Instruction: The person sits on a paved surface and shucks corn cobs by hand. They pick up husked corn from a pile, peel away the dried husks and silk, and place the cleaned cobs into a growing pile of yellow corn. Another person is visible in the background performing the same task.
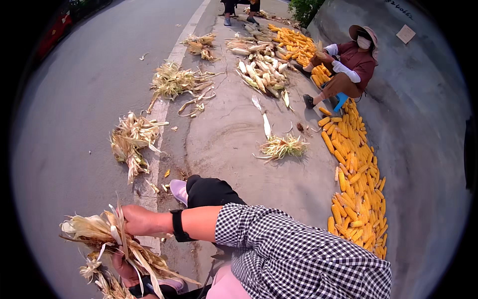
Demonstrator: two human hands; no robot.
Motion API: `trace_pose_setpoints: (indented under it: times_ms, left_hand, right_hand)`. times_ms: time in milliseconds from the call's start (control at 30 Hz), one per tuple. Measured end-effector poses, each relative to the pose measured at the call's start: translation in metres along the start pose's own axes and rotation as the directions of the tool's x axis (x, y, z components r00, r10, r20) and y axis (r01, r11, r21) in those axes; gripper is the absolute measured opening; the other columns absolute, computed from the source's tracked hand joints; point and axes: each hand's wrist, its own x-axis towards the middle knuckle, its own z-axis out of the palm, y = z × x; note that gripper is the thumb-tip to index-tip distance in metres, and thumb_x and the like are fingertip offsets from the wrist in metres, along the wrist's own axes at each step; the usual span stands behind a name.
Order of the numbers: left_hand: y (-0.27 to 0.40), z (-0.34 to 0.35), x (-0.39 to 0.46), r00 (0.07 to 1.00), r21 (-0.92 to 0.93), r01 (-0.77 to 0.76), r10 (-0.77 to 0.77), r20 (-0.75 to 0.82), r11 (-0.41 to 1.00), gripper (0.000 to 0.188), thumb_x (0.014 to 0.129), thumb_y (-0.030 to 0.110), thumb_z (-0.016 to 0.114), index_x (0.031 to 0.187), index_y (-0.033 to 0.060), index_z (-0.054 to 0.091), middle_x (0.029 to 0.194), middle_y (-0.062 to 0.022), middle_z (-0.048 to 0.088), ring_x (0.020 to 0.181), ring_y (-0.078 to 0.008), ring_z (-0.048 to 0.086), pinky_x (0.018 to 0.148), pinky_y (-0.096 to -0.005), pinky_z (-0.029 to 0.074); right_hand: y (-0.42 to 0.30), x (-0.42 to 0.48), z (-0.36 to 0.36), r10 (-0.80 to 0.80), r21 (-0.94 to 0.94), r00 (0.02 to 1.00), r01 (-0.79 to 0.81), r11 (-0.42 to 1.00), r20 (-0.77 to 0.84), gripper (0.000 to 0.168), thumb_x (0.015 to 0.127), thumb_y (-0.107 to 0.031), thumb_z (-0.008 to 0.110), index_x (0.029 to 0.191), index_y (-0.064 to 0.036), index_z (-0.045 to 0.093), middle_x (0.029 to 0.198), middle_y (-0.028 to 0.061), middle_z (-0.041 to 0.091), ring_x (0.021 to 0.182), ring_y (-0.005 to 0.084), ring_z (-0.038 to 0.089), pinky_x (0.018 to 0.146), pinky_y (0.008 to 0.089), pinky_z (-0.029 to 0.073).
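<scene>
At the lower left, a bundle of dry corn husks (93,230) is held between both hands. My right hand (140,220), with a black band on its wrist, is closed on strips at the bundle's upper right side. From below, my left hand (125,265) grips the same bundle, its fingers partly covered by hanging husks. More loose husks (112,286) lie under the left hand. A separate husk pile (134,140) rests on the white road line, above the hands in the view.
Husked yellow corn cobs (358,179) form a long heap along the wall at right. Unhusked ears (263,73) lie further ahead, near a seated co-worker (351,63) on a blue stool (340,101). Another husk clump (283,146) lies mid-pavement. Another person (241,5) is at the top.
</scene>
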Motion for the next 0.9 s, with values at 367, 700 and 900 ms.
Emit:
trace_pose_setpoints:
  times_ms: [367,700,900]
  left_hand:
    - [-0.019,-0.035,0.024,0.994,0.148,-0.069,0.082,-0.078,0.987,0.04,0.089,0.032,0.063,0.113,-0.0006,0.063,0.099,-0.0111,0.068,0.084,-0.0234,0.066,0.077,-0.0348,0.053]
    - [-0.016,-0.032,0.02,1.0,0.083,-0.013,0.014,-0.012,0.996,0.043,0.088,0.031,0.065,0.118,0.0011,0.061,0.101,-0.0091,0.067,0.088,-0.023,0.065,0.08,-0.035,0.052]
    - [-0.021,-0.028,0.019,0.992,0.15,-0.065,0.081,-0.101,0.987,0.042,0.088,0.033,0.064,0.117,0.0028,0.062,0.101,-0.0077,0.067,0.088,-0.0215,0.065,0.079,-0.0338,0.053]
  right_hand:
    - [-0.003,-0.007,-0.017,-0.063,-0.14,0.997,0.056,0.989,-0.049,0.02,0.087,-0.018,0.065,0.101,-0.004,0.066,0.094,0.0238,0.069,0.093,0.0445,0.066,0.078,0.047,0.052]
    - [0.006,-0.003,-0.013,-0.059,-0.23,0.998,0.057,0.971,-0.001,0.02,0.086,-0.019,0.064,0.099,-0.003,0.066,0.092,0.025,0.068,0.091,0.0461,0.065,0.077,0.0498,0.053]
    - [0.007,-0.006,-0.013,-0.1,-0.336,0.994,0.106,0.936,0.033,0.02,0.084,-0.018,0.063,0.097,-0.003,0.065,0.091,0.0255,0.067,0.09,0.0476,0.064,0.076,0.0517,0.053]
